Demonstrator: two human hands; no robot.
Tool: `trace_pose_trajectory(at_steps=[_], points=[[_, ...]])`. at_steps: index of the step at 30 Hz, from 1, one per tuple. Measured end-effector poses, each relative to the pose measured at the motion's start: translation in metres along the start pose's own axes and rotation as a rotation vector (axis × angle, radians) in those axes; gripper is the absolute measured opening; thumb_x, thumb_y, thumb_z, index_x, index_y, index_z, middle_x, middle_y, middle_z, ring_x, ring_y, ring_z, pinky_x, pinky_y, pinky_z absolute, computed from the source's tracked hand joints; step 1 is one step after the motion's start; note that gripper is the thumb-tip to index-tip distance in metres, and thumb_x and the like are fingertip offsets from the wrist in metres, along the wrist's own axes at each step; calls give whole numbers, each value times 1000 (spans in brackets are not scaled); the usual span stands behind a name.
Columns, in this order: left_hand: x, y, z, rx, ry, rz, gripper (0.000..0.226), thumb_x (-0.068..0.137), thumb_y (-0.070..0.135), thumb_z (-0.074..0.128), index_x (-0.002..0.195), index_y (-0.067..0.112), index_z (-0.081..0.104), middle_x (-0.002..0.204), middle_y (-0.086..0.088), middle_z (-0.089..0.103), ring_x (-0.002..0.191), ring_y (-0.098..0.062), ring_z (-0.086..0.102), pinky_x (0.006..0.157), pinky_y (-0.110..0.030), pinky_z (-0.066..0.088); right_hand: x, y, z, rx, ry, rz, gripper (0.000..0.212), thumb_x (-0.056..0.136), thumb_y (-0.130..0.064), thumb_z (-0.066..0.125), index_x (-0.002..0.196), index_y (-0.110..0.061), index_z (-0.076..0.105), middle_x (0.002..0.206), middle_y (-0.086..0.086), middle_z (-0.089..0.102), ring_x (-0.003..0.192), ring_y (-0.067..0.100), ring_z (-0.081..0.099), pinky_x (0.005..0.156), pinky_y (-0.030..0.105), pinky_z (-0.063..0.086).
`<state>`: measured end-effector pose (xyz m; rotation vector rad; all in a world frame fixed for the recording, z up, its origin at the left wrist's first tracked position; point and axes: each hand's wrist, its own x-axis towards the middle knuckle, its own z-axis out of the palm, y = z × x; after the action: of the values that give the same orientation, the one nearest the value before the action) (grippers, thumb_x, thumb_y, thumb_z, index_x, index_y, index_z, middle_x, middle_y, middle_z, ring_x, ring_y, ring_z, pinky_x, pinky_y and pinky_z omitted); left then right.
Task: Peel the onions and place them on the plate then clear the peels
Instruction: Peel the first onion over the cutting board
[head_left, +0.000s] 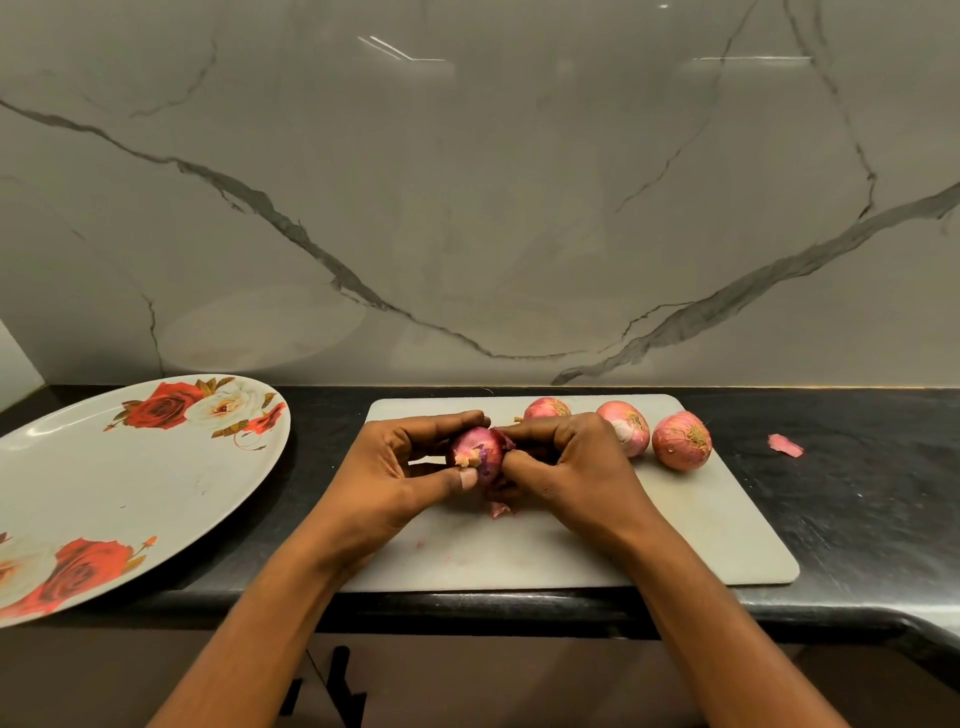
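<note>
While the small round red onion (480, 452) is held just above the pale grey cutting board (701, 530), the left hand (395, 467) grips it, thumb on the root end, and the right hand (566, 462) pinches a flap of papery skin. Could go wrong here — dry skin tears off short, or the bulb slips toward the three unpeeled onions (680, 440) behind. That pink peel scrap (785, 446) on the black counter (857, 493) — easy to miss.

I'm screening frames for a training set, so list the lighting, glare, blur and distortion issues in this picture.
Head view: dim, warm light overall; bright glare streaks on the glossy marble wall near the top; the plate is faintly mirrored in that wall; wide-angle stretch toward the edges seems to elongate the plate and forearms; the left hand, the right hand and the onion they hold are reasonably sharp.
</note>
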<state>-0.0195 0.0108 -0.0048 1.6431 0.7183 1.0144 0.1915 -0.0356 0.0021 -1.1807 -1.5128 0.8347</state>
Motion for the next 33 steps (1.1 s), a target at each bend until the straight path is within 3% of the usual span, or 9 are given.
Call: trace_pose_trajectory(at_steps=[4, 8, 11, 16, 20, 27, 30, 33], points=[[-1, 1, 1, -15, 4, 6, 55, 80, -2, 81, 132, 9, 70, 128, -3, 76, 123, -21, 70, 101, -39, 60, 0, 3, -1, -23, 17, 7, 31, 95, 2, 62, 107, -16, 84, 89, 4, 82, 84, 24, 81, 79, 49, 67], [-1, 1, 1, -11, 8, -4, 54, 82, -8, 80, 131, 9, 71, 126, -1, 77, 122, -18, 71, 95, -33, 61, -1, 3, -1, 4, 5, 15, 13, 97, -18, 76, 106, -21, 84, 91, 3, 82, 85, 22, 81, 80, 50, 67], [-1, 2, 1, 11, 4, -3, 54, 82, -8, 80, 132, 11, 71, 126, -1, 77, 122, -17, 70, 95, -31, 61, -2, 2, -1, -26, -7, 0, 23, 92, -28, 82, 112, -18, 82, 94, 0, 82, 87, 18, 81, 80, 46, 67], [0, 2, 1, 8, 30, -12, 53, 80, -5, 82, 130, 12, 73, 125, 1, 77, 120, -17, 71, 95, -35, 62, 1, 6, 0, 7, 29, 23, 23, 99, -7, 69, 117, -13, 80, 96, 3, 82, 87, 19, 81, 79, 45, 67], [0, 5, 3, 31, 84, -13, 57, 72, 10, 87, 126, 18, 74, 122, 6, 78, 116, -14, 72, 88, -28, 62, 3, 9, 0, -44, 114, 26, 35, 97, -10, 69, 130, -20, 74, 105, 4, 81, 90, 15, 80, 80, 43, 67], [-1, 4, 2, 90, 130, -28, 56, 72, 6, 91, 123, 24, 76, 123, 8, 76, 115, -15, 71, 92, -35, 63, 2, 9, -3, -140, 148, -57, 1, 93, -19, 79, 92, -19, 79, 85, -3, 77, 81, 15, 76, 75, 40, 66], [-1, 4, 2, 116, 118, -33, 56, 73, 4, 92, 123, 25, 77, 123, 8, 76, 116, -15, 71, 91, -36, 63, 2, 9, -1, -171, 120, -70, 10, 90, -29, 84, 90, -20, 81, 85, -5, 77, 83, 14, 75, 77, 40, 65], [-2, 5, 3, 133, 108, -30, 55, 73, 6, 92, 122, 27, 77, 122, 10, 75, 117, -15, 70, 89, -33, 63, 1, 9, -1, -168, 81, -72, 9, 92, -27, 82, 93, -19, 81, 86, -5, 78, 83, 13, 76, 78, 40, 66]])
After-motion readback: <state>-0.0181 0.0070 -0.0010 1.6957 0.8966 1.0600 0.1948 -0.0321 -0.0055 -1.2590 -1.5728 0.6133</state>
